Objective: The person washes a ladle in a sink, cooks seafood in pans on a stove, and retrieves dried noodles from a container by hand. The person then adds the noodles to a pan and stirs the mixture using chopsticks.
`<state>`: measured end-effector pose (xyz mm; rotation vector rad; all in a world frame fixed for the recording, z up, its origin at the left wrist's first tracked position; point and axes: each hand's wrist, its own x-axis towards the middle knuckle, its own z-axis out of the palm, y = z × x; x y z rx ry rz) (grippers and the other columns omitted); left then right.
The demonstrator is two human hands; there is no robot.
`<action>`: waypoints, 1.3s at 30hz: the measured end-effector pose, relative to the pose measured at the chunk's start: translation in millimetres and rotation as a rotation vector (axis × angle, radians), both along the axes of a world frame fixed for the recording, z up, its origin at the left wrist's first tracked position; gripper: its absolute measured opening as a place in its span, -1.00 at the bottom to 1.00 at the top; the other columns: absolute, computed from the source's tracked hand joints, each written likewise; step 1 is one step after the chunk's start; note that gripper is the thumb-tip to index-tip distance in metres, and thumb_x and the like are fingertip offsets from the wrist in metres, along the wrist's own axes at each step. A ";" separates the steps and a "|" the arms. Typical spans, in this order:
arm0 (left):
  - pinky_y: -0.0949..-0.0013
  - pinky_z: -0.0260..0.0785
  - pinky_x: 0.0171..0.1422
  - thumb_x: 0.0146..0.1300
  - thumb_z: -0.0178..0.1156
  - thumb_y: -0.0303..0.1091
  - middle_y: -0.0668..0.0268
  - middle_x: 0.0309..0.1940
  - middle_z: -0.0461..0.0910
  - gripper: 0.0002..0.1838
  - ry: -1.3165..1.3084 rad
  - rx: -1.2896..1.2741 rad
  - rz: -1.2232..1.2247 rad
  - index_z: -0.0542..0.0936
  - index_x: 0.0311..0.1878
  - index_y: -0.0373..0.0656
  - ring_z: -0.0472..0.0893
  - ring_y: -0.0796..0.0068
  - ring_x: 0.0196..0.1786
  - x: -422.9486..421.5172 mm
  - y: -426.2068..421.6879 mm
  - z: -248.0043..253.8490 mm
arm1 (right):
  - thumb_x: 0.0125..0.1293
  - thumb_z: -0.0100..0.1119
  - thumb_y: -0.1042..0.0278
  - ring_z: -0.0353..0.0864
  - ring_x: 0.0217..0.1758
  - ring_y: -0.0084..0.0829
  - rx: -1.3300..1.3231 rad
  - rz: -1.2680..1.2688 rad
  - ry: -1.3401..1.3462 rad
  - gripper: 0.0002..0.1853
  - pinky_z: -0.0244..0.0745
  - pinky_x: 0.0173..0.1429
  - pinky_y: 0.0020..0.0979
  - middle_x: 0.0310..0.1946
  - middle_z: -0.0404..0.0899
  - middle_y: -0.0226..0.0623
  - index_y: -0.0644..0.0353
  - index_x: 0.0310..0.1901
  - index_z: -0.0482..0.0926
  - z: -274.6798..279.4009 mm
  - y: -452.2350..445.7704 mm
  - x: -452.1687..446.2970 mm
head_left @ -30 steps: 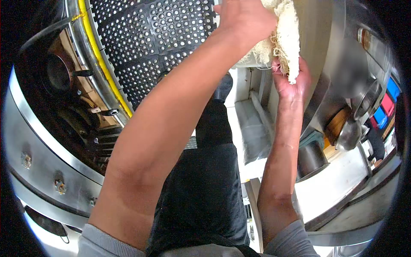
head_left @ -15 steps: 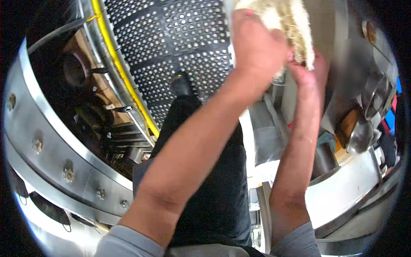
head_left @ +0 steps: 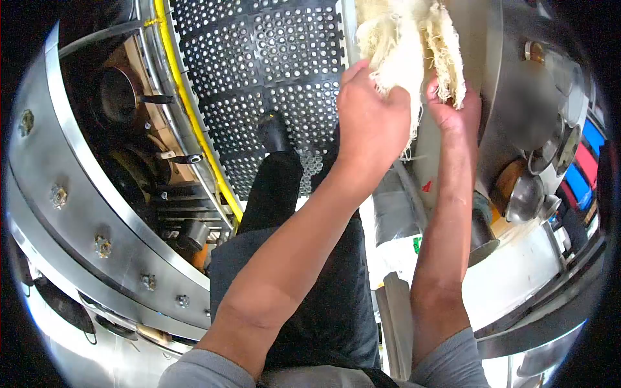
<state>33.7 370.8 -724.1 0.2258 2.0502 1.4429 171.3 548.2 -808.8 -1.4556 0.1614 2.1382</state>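
Observation:
A large pale, stringy mass (head_left: 404, 52), like thin noodles or fibres, hangs at the top of the view, right of centre. Its left part is gripped by my left hand (head_left: 374, 116), with the fingers curled into it and loose strands trailing beside the wrist. My right hand (head_left: 453, 110) is closed round the lower end of the right part (head_left: 446, 64), palm turned up. Between the two parts a narrow gap shows. What lies under the mass is partly hidden.
Black perforated mat (head_left: 291, 52) covers the floor, edged by a yellow pipe (head_left: 184, 97). Pans (head_left: 119, 97) sit on a shelf at left, above a steel front with knobs (head_left: 103, 246). Metal bowls (head_left: 524, 197) and a dark pot (head_left: 482, 236) are at right.
My left hand has come down and left, with strands in its grip. The mass now shows two parts with a gap. The view has shifted, and a shoe shows on the mat.

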 end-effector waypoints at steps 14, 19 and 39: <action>0.48 0.51 0.03 0.42 0.22 -0.49 0.29 -0.06 0.74 -0.73 -0.568 0.052 0.140 0.61 0.13 -0.38 0.67 0.62 -0.09 -40.0 -73.1 99.1 | 0.63 -0.10 0.34 0.48 0.32 -0.08 0.152 0.001 -0.179 -0.62 0.54 0.29 -0.01 0.30 0.49 0.00 0.30 0.34 0.45 -11.5 -16.9 -32.9; 0.43 0.49 0.15 0.40 0.25 -0.51 0.28 0.00 0.74 -0.69 -0.473 -0.079 0.172 0.61 0.18 -0.34 0.68 0.54 -0.01 -49.8 -106.4 121.6 | 0.62 -0.01 0.21 0.41 0.44 -0.11 0.131 0.071 -0.328 -0.50 0.41 0.44 0.18 0.39 0.44 -0.03 0.19 0.48 0.32 -26.1 -28.0 -45.2; 0.13 0.52 0.34 0.28 0.23 -0.43 -0.03 0.22 0.61 -0.36 -0.476 0.027 0.131 0.38 0.41 -0.47 0.68 0.13 0.21 -86.6 -184.2 181.5 | 0.59 -0.02 -0.28 0.47 0.36 -0.23 0.418 0.313 -0.299 -0.22 0.49 0.34 -0.15 0.29 0.48 -0.03 0.41 0.39 0.39 73.0 -133.2 -24.2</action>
